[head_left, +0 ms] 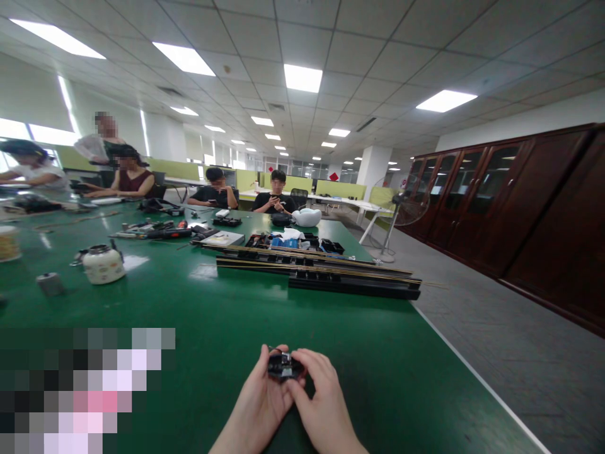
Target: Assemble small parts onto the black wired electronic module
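A small black device with metallic parts on top (285, 366) is held between my two hands, above the near part of the green table (203, 372). My left hand (267, 394) cups it from the left and below, the thumb along its side. From the right, my right hand (324, 388) pinches its edge between thumb and fingers. The exact kind of device is too small to make out. A thin dark wire seems to stick out at its upper left.
Long black rails (354, 287) with thin brass-coloured rods lie across the table ahead. A white patterned jar (104, 265) and a grey cylinder (50, 284) stand to the left. Tools (170, 232) lie farther back. Several people sit beyond. A fan (394, 214) stands right of the table.
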Demonstrator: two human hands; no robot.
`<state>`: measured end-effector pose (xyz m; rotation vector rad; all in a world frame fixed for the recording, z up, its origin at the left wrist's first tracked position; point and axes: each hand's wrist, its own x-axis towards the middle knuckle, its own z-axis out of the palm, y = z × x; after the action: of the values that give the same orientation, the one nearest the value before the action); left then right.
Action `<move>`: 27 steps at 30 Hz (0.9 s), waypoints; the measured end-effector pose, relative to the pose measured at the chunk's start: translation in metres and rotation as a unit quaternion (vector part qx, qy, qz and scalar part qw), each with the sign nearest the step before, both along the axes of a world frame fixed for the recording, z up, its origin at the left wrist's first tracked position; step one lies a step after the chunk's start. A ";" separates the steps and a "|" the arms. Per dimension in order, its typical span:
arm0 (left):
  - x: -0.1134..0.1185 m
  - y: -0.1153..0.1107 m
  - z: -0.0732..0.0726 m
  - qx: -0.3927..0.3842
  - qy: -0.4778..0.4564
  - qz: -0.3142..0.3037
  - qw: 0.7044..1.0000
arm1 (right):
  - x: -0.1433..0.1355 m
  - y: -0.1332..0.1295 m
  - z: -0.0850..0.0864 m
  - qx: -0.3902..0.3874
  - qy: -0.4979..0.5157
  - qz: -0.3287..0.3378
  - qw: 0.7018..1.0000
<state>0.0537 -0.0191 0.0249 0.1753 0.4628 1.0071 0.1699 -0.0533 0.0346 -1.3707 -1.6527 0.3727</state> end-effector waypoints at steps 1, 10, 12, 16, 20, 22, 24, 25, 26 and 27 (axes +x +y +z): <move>0.000 0.000 0.001 -0.001 -0.001 -0.002 1.000 | 0.000 0.000 0.000 0.000 -0.003 0.000 1.000; -0.004 -0.002 0.006 -0.008 0.004 -0.013 1.000 | 0.002 0.000 -0.002 -0.023 -0.016 -0.008 1.000; -0.004 -0.002 0.006 -0.009 0.006 -0.010 1.000 | 0.002 0.000 -0.002 -0.018 -0.015 -0.008 1.000; -0.003 -0.002 0.006 -0.008 0.009 -0.009 1.000 | 0.001 0.000 0.000 -0.004 -0.012 -0.007 1.000; -0.002 -0.002 0.009 -0.005 0.018 -0.004 1.000 | 0.001 -0.001 0.002 -0.016 -0.007 -0.005 1.000; -0.002 -0.002 0.009 -0.004 0.016 -0.004 1.000 | 0.001 -0.001 0.002 -0.020 -0.004 -0.005 1.000; -0.003 -0.002 0.009 -0.005 0.014 -0.005 1.000 | 0.001 -0.001 0.002 -0.021 -0.004 -0.003 1.000; -0.003 -0.002 0.008 -0.005 0.014 -0.005 1.000 | 0.001 -0.001 0.002 -0.021 -0.005 -0.003 1.000; -0.003 -0.002 0.008 -0.004 0.012 -0.006 1.000 | 0.001 -0.001 0.001 -0.019 -0.005 -0.003 1.000; -0.003 -0.002 0.008 -0.003 0.010 -0.009 1.000 | 0.001 -0.001 0.001 -0.015 -0.004 -0.004 1.000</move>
<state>0.0504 -0.0212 0.0333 0.1834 0.4820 0.9877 0.1713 -0.0542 0.0351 -1.4031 -1.6546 0.3894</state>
